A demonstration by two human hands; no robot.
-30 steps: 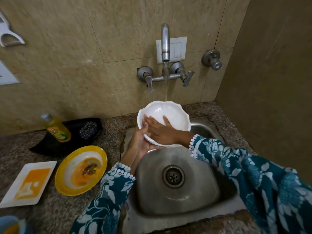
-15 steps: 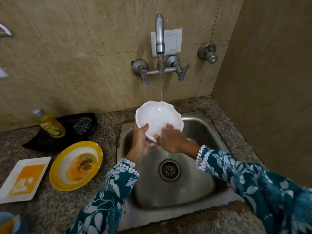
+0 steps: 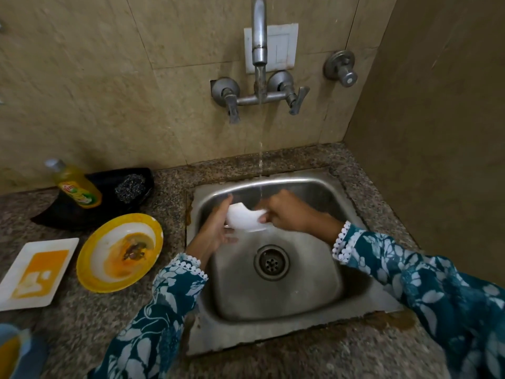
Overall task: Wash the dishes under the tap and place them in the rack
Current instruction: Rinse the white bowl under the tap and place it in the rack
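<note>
A white scalloped bowl (image 3: pixel 244 218) is held low inside the steel sink (image 3: pixel 273 296), under the thin stream from the tap (image 3: pixel 259 36). My left hand (image 3: pixel 216 231) grips its left side from below. My right hand (image 3: pixel 287 212) holds its right rim, fingers curled over the edge. The bowl is blurred and partly hidden by both hands. A dirty yellow plate (image 3: pixel 120 251) and a stained white rectangular plate (image 3: pixel 35 273) lie on the counter to the left. No rack is in view.
A yellow dish-soap bottle (image 3: pixel 75 186) and a steel scrubber (image 3: pixel 129 186) lie on a black tray (image 3: pixel 54 214) at the back left. A wall stands close on the right. A blue cup (image 3: pixel 11 348) shows at the bottom left corner.
Both hands have brought the bowl down from upright under the tap to low inside the sink, turning it over. The view has tilted down.
</note>
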